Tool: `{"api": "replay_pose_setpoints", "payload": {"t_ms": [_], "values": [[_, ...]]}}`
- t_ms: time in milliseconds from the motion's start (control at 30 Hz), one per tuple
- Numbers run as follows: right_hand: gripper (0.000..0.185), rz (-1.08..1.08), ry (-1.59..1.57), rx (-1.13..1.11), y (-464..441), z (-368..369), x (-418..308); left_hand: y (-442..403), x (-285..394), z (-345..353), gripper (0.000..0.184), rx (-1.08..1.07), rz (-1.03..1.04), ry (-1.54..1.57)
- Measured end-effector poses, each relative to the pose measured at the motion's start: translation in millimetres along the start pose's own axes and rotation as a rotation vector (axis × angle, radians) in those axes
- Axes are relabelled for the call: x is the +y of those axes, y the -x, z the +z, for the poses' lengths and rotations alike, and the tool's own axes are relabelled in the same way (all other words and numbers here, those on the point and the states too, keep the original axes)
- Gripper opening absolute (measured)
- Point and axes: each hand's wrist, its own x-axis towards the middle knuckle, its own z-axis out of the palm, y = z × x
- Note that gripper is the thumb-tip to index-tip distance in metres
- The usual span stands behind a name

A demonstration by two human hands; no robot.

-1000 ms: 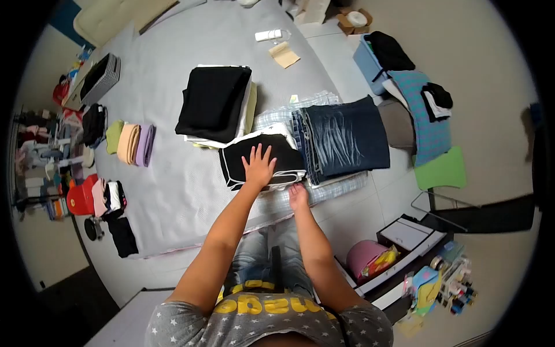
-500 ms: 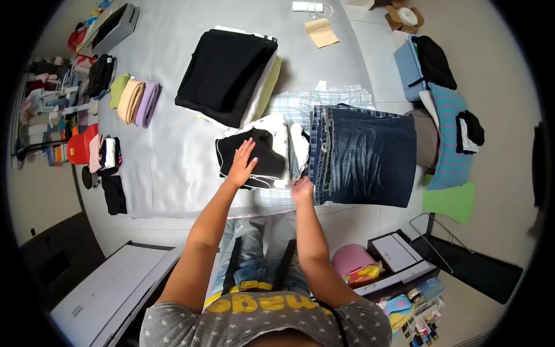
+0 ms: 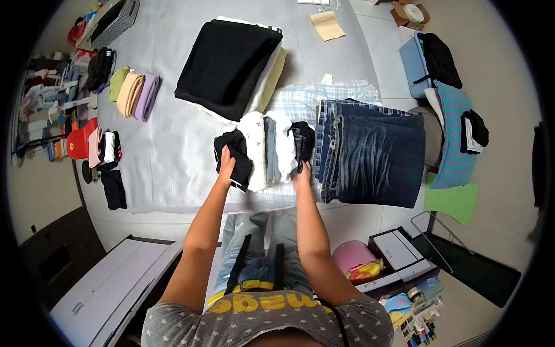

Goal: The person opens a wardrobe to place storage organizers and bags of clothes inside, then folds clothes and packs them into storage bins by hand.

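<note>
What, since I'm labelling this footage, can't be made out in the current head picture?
All in the head view:
How the left hand grips: partly hidden by the black garment.
Lower layers of the folded jeans: covered by those above.
White device: cut off by the top edge.
Small items, lower right: too small.

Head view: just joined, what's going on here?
A person at the edge of a grey-covered bed has both bare hands at a row of folded clothes. The left hand is on the black garment at the row's left end; the right hand is at the dark bundle at its right end. White and grey-blue pieces sit between. A jeans stack lies just right of the row, and a black-topped stack lies behind it.
</note>
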Motion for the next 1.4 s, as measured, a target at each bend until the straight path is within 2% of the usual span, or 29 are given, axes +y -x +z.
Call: {"api": "replay_pose_setpoints", "payload": {"t_ms": [33, 100, 167, 233, 267, 300, 333, 367, 433, 467, 567, 600, 633, 700, 833, 1000, 1067, 1133, 1200, 1300, 1400], "values": [[0.035, 0.0, 0.004, 0.002, -1, -1, -1, -1, 4, 3, 0.054, 0.019, 0.036, -0.07], [0.041, -0.192, 0.107, -0.175, 17, 8, -13, -2, -6, 2, 0.053, 0.038, 0.075, -0.14], [0.039, -0.231, 0.062, -0.107, 31, 19, -17, 3, -44, 0, 0.048, -0.066, 0.198, -0.279], [0.037, -0.04, -0.381, -0.132, 0, 2, 3, 3, -44, -2, 0.044, -0.074, 0.154, -0.168], [0.038, 0.066, -0.429, -0.113, -18, -12, 15, 5, -44, -3, 0.043, -0.06, 0.118, -0.176], [0.043, 0.079, -0.44, -0.083, 3, 6, -1, 6, -45, -3, 0.043, -0.046, 0.083, -0.184], [0.043, 0.145, -0.502, -0.12, 13, 9, -9, 7, -39, -4, 0.042, 0.019, 0.275, -0.48], [0.042, 0.214, -0.562, -0.154, 22, 12, -16, 4, -21, -6, 0.042, 0.022, 0.273, -0.482], [0.041, 0.317, -0.522, -0.276, 22, 23, -23, -6, 11, -12, 0.045, 0.045, 0.108, -0.246], [0.041, 0.355, -0.473, -0.343, 17, 32, -25, -5, -1, -13, 0.049, 0.001, -0.012, 0.015], [0.041, 0.412, -0.287, -0.458, -7, 64, -24, 1, -6, -17, 0.052, -0.017, 0.026, 0.17], [0.041, 0.422, -0.257, -0.471, -8, 70, -20, 4, 5, -24, 0.053, -0.124, -0.021, 0.192], [0.04, 0.431, -0.229, -0.477, -7, 73, -15, 8, 12, -26, 0.055, -0.196, -0.157, 0.247], [0.04, 0.438, -0.202, -0.487, 3, 73, -1, 20, 24, -32, 0.055, -0.231, -0.186, 0.272], [0.039, 0.412, -0.188, -0.542, 34, 84, 9, 52, 34, -52, 0.055, -0.126, -0.086, 0.214], [0.038, 0.37, -0.131, -0.588, 79, 116, 18, 100, 47, -77, 0.055, 0.22, 0.034, -0.108], [0.038, 0.393, -0.094, -0.595, 98, 121, 30, 106, 54, -95, 0.055, 0.273, -0.045, -0.116], [0.037, 0.412, -0.042, -0.605, 116, 126, 43, 112, 73, -122, 0.059, 0.248, -0.189, 0.013], [0.037, 0.439, 0.006, -0.613, 134, 132, 61, 119, 60, -138, 0.061, 0.253, -0.206, -0.134], [0.036, 0.474, 0.075, -0.627, 157, 142, 89, 131, 52, -162, 0.05, 0.254, -0.613, -0.106], [0.036, 0.493, 0.106, -0.652, 177, 162, 122, 134, 39, -194, 0.045, 0.258, -0.653, -0.192]]}}
